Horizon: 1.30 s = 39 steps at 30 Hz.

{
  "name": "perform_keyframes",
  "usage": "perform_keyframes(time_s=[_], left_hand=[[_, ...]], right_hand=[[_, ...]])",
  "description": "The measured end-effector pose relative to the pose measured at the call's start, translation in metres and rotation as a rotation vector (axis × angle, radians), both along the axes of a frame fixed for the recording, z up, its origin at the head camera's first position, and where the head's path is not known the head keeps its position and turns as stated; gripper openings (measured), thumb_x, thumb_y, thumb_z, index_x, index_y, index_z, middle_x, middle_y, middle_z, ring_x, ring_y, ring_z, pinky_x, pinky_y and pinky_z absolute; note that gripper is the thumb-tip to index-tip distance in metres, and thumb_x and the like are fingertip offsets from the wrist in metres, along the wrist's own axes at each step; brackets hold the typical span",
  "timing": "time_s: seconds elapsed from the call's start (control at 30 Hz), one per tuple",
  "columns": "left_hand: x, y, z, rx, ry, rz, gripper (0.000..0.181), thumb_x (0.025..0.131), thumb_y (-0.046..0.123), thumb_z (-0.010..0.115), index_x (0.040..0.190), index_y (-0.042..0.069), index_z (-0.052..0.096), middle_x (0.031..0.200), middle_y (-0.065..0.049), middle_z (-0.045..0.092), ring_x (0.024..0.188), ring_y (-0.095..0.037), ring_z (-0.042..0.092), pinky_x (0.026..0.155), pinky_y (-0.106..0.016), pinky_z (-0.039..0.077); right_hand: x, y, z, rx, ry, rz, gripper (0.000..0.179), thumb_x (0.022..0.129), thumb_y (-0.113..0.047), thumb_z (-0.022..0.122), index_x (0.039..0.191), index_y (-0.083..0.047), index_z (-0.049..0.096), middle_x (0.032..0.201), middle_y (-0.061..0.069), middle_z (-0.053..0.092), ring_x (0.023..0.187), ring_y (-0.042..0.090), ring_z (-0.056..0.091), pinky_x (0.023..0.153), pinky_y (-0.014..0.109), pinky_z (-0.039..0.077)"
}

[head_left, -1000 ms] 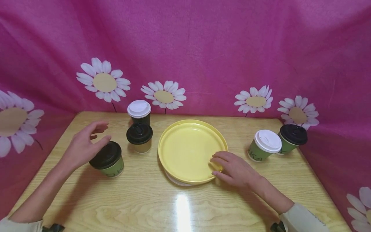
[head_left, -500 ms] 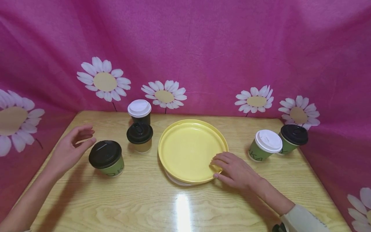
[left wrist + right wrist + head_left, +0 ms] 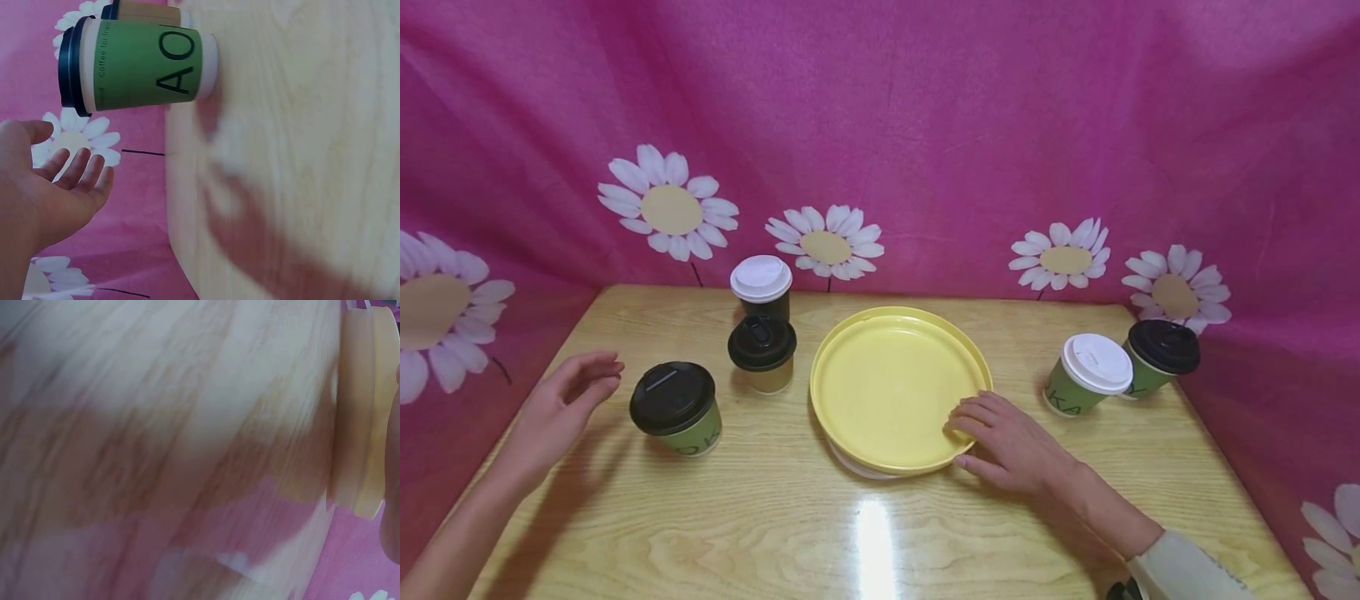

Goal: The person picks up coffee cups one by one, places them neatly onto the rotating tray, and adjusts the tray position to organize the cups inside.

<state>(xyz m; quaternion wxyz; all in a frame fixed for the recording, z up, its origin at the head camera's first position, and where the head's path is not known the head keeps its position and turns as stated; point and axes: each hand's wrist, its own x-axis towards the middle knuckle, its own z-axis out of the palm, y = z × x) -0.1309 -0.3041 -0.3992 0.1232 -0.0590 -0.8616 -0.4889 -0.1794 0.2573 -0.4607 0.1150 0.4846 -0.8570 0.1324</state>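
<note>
My left hand [image 3: 553, 412] is empty and off the table, left of a green paper coffee cup [image 3: 694, 433] with a black lid. Its fingers are loosely bent; in the left wrist view the cup [image 3: 147, 62] stands apart from the fingertips. A round yellow tray [image 3: 891, 392] with a raised rim sits at the middle of the table, a pale base showing under its front. My right hand [image 3: 1011, 442] holds the tray's right edge, fingers bent over the rim and thumb at the outer side. The right wrist view shows the tray's side [image 3: 356, 412] beside part of that hand.
Behind the green cup stand a brown cup with a black lid [image 3: 762, 343] and a black cup with a white lid [image 3: 762, 282]. At the right are a green cup with a white lid [image 3: 1093, 367] and one with a black lid [image 3: 1161, 350]. A pink flowered cloth [image 3: 925, 150] surrounds the table.
My left hand has drawn back to the left and down, from over the green cup's black lid to beside it. The right hand stays at the tray's rim, and the cups stand where they were.
</note>
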Motion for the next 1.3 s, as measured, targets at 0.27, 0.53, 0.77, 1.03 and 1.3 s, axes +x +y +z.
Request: perform_keyframes(time_s=[0.27,0.53,0.77,1.03,1.3], left_hand=[[0.005,-0.008,-0.017,0.048,-0.014,-0.117,0.052,0.093,-0.016,0.050,0.133,0.017,0.047,0.118,0.031,0.051,0.107,0.013,0.051,0.082,-0.006,0.045],[0.012,-0.002,-0.032,-0.005,-0.076,-0.120,0.059,0.089,-0.016,0.053,0.143,-0.006,0.031,0.121,0.016,0.047,0.105,0.015,0.046,0.080,-0.007,0.044],[0.016,0.007,-0.040,0.055,-0.161,-0.118,0.081,0.084,-0.013,0.065,0.148,-0.010,0.016,0.136,-0.029,0.036,0.102,0.014,0.043,0.080,-0.007,0.044],[0.018,0.016,-0.047,0.128,-0.211,-0.130,0.091,0.082,-0.009,0.070,0.151,-0.003,0.011,0.140,-0.031,0.033,0.104,0.014,0.043,0.082,-0.009,0.044],[0.016,0.029,-0.047,0.190,-0.227,-0.130,0.092,0.083,-0.005,0.075,0.150,0.001,0.013,0.136,-0.008,0.042,0.108,0.011,0.050,0.084,-0.015,0.050]], right_hand=[[0.000,0.000,-0.001,0.016,0.015,-0.010,0.046,0.095,-0.049,0.060,0.121,-0.011,0.065,0.122,0.005,0.062,0.121,0.027,0.052,0.112,0.047,0.032],[0.001,0.000,0.000,0.044,-0.010,-0.022,0.045,0.095,-0.048,0.061,0.122,-0.013,0.064,0.123,0.003,0.061,0.124,0.025,0.050,0.114,0.045,0.028],[0.000,0.001,-0.001,0.026,-0.007,-0.008,0.045,0.096,-0.049,0.059,0.121,-0.011,0.065,0.122,0.004,0.062,0.122,0.027,0.051,0.113,0.049,0.030],[-0.002,0.002,-0.004,0.022,0.017,0.003,0.049,0.100,-0.052,0.051,0.121,-0.010,0.065,0.122,0.006,0.062,0.122,0.027,0.051,0.112,0.051,0.032],[0.000,0.001,-0.002,0.051,-0.006,-0.020,0.048,0.099,-0.051,0.054,0.122,-0.011,0.064,0.124,0.007,0.062,0.124,0.027,0.050,0.115,0.047,0.027]])
